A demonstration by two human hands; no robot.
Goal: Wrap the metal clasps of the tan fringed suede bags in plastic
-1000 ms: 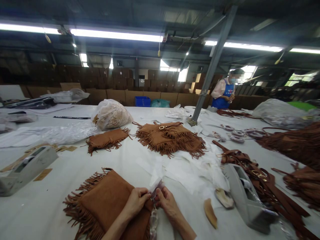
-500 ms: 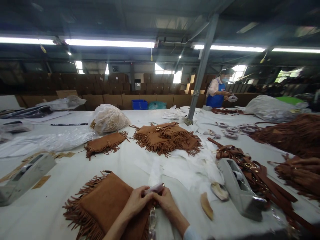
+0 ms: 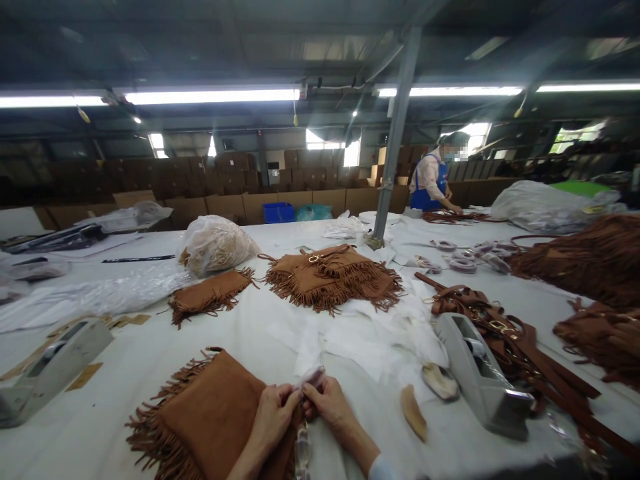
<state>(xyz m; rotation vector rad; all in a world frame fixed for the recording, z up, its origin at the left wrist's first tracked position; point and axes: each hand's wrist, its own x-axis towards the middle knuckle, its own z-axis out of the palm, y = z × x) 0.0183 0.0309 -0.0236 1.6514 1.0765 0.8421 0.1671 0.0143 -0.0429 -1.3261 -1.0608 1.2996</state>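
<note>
A brown suede bag with fringe (image 3: pixel 215 413) lies flat on the white table in front of me. At its right edge, my left hand (image 3: pixel 274 413) and my right hand (image 3: pixel 325 403) meet, both closed in a pinch. Between their fingers is a small bundle in thin whitish wrapping (image 3: pixel 311 377); what is inside cannot be made out. Just below the hands hangs a strip of clear plastic (image 3: pixel 302 450). My left forearm rests over the bag, and the right hand is just beyond its edge.
Tape dispensers (image 3: pixel 483 373) (image 3: pixel 53 367) stand at both sides. Fringed bags (image 3: pixel 335 273) are stacked ahead, beside a plastic sack (image 3: pixel 217 243). Brown straps (image 3: pixel 505 330) lie at right. A metal post (image 3: pixel 395 140) rises from the table; a co-worker (image 3: pixel 430 180) stands behind it.
Both hands stay on the wrapped bundle, the left fingers now gathered closer around its lower end. The co-worker's arm has lowered to the table, and the white roll has left that hand.
</note>
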